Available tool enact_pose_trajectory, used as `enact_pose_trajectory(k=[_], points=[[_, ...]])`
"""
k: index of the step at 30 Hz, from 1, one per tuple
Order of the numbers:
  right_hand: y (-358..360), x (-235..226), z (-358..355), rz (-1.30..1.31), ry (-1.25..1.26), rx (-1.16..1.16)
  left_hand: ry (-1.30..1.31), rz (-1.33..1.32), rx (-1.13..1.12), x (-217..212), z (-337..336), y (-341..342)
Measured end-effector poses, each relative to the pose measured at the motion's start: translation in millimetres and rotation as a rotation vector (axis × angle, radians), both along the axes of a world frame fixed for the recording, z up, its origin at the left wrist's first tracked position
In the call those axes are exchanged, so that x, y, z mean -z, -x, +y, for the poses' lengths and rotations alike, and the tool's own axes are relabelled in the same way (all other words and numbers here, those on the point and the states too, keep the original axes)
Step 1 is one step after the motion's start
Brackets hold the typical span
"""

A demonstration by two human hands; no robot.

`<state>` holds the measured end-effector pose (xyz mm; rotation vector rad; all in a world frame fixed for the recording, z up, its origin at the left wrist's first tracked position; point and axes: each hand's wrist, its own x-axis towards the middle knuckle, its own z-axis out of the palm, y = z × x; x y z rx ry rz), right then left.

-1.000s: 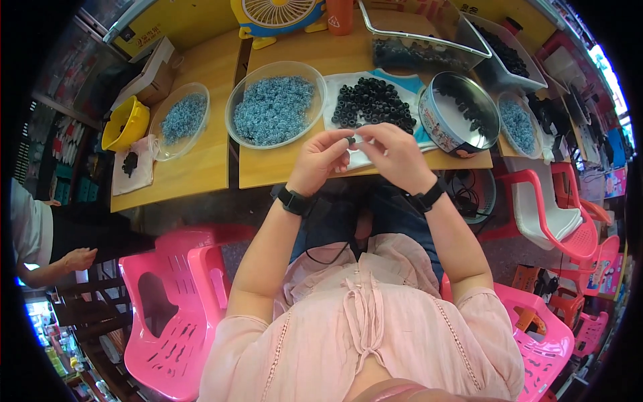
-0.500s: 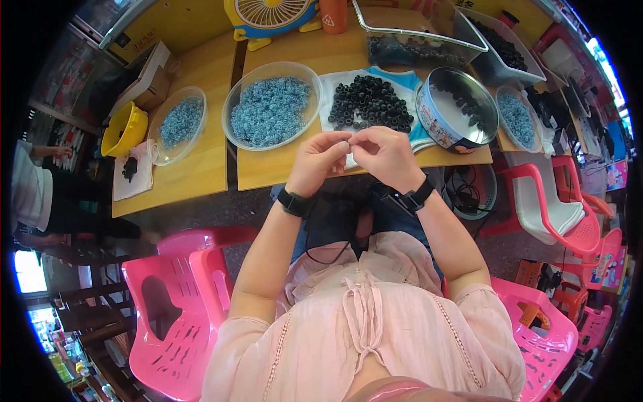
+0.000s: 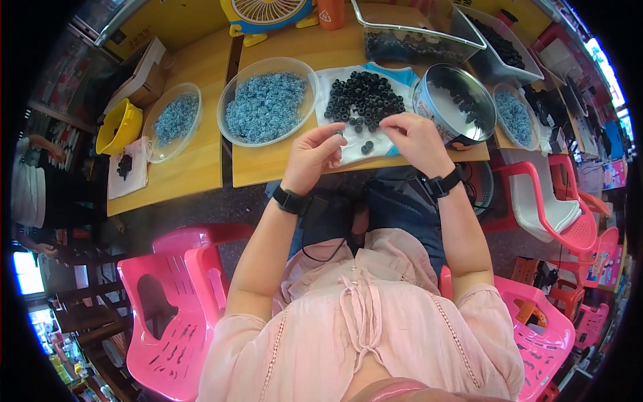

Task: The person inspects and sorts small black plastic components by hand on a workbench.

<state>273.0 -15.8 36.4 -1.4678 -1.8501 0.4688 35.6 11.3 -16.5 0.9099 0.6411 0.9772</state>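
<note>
My left hand [image 3: 313, 158] is closed, thumb and forefinger pinching a small greyish round piece [image 3: 339, 132]. Apart from it, over the cloth's right side, my right hand [image 3: 420, 142] has its fingertips together; whether anything is between them is too small to tell. Under and beyond the hands, a heap of small black ring-shaped pieces [image 3: 365, 94] lies on a white and light-blue cloth [image 3: 326, 86]. A few loose black pieces [image 3: 367, 147] rest on the cloth between my hands. Left of it stands a round clear tub [image 3: 223, 110] full of small translucent blue pieces [image 3: 264, 107].
A round tin [image 3: 429, 110] with black pieces stands right of the cloth. Behind are clear bins [image 3: 418, 37] of black pieces and a yellow-blue fan [image 3: 268, 17]. More blue pieces fill tubs at left [image 3: 197, 127] and right [image 3: 516, 119]. Pink chairs [image 3: 164, 321] flank me.
My hands, fingertips together before, have moved apart. The right hand has shifted right, over the cloth. Loose black pieces now show between the hands.
</note>
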Motion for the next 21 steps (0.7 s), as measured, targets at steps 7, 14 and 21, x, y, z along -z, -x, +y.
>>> enact_pose_trajectory(k=[7, 14, 21], points=[[3.9, 17.1, -5.0, -0.252, -0.003, -0.045, -0.014, -0.028, 0.060, -1.8, -1.8, 2.4], [15.5, -3.6, -10.3, 0.038, 0.112, -0.027, -0.042, -0.013, 0.074, -2.9, -3.4, 3.6], [43.8, 0.8, -10.7, 0.397, 0.141, -0.100, -0.051, 0.057, 0.097, -4.6, -4.2, 1.8]])
